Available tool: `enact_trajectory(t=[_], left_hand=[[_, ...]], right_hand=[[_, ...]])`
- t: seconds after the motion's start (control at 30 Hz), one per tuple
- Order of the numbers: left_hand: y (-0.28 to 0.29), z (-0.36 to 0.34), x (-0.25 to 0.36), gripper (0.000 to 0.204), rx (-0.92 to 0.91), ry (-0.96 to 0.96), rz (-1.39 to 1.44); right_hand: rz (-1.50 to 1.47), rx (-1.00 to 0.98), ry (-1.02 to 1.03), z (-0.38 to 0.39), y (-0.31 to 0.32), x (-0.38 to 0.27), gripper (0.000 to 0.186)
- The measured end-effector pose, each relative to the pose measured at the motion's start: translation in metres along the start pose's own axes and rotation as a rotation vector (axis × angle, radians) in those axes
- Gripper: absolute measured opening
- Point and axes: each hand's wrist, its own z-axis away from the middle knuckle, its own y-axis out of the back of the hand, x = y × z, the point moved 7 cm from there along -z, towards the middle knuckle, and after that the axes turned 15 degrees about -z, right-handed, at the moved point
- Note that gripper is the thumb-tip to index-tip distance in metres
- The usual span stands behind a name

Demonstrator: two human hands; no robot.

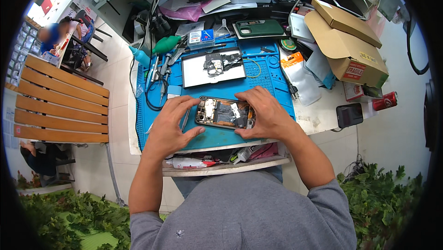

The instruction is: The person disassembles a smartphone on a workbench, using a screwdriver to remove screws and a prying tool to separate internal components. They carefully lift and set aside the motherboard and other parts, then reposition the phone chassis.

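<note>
Head view: opened dark smartphone w/ back cover off, internals exposed (224, 113), lies flat on blue silicone repair mat (272, 72), near mat's front edge, between both hands; left hand (171, 123) curls round phone's left end, fingers over top-left corner, thumb at lower-left edge; right hand (264, 114) wraps right end, fingertips on top edge, thumb under bottom edge; both half-closed, grasping the phone, not clenched.

To do it well, I judge: keep phone flat on mat, press evenly along frame edges, keep fingers off the bare board and flex cables; light grip only, no twisting.

Behind phone: white tray w/ removed black parts (213, 68); tweezers & tools (159, 72) at mat's left; green phone case (259, 28) beyond; brown cardboard boxes (346, 42) to right.
</note>
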Motion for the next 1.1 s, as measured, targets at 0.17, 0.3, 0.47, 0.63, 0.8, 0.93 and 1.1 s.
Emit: enact_trajectory(t=[0.17, 0.3, 0.47, 0.63, 0.8, 0.93, 1.1], left_hand=[[0.0, -0.001, 0.0, 0.087, -0.022, -0.074, -0.012], [-0.007, -0.011, 0.008, 0.096, -0.024, -0.167, -0.001], [-0.019, -0.029, 0.016, 0.103, -0.062, -0.232, -0.014], [-0.023, -0.041, 0.02, 0.1, -0.064, -0.272, -0.005], [-0.021, -0.043, 0.019, 0.099, -0.051, -0.277, -0.03], [-0.016, -0.041, 0.016, 0.096, -0.078, -0.215, -0.026], [-0.011, -0.039, 0.016, 0.091, -0.087, -0.227, -0.046]], right_hand=[[0.045, 0.047, 0.071, 0.002, 0.0, -0.008, 0.091], [0.015, 0.039, 0.078, 0.001, 0.0, -0.01, 0.101], [-0.085, 0.03, 0.054, -0.007, 0.01, -0.013, 0.113], [-0.115, 0.005, 0.057, -0.008, 0.011, -0.011, 0.115], [-0.105, 0.002, 0.063, 0.0, 0.007, -0.006, 0.121], [-0.066, 0.01, 0.029, 0.004, 0.009, -0.006, 0.124], [0.047, 0.004, 0.04, 0.007, 0.009, -0.011, 0.119]])
